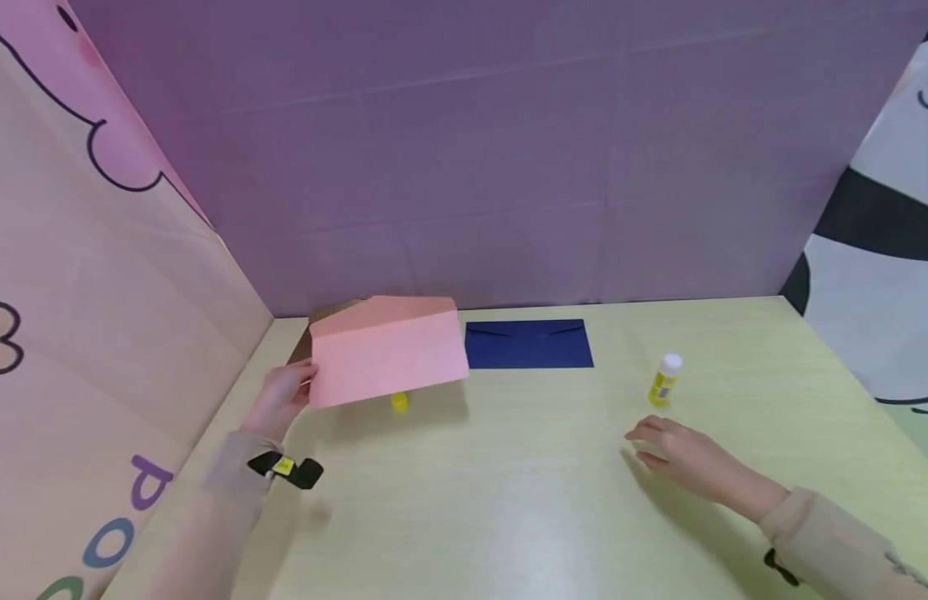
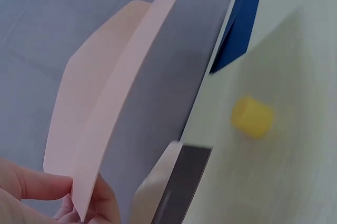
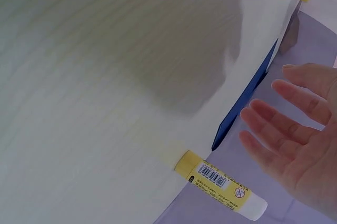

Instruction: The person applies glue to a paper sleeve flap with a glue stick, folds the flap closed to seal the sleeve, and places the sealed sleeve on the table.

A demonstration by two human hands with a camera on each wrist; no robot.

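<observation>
My left hand (image 1: 282, 396) pinches a pink envelope (image 1: 388, 354) at its left edge, holding it above the table with its flap up at the far side. In the left wrist view the thumb and fingers grip the corner of the pink paper (image 2: 113, 92). A small yellow cap (image 1: 399, 402) stands on the table below it, partly covered in the head view. My right hand (image 1: 684, 458) hovers over the table with relaxed fingers and holds nothing. Just beyond it a yellow glue stick (image 1: 664, 380) with a white top stands upright.
A dark blue envelope (image 1: 529, 344) lies flat near the back edge. Behind the pink one, a brown piece (image 1: 332, 310) shows at the back left. A purple cloth wall (image 1: 464, 167) rises behind the table (image 1: 494, 483), with patterned cloths at both sides.
</observation>
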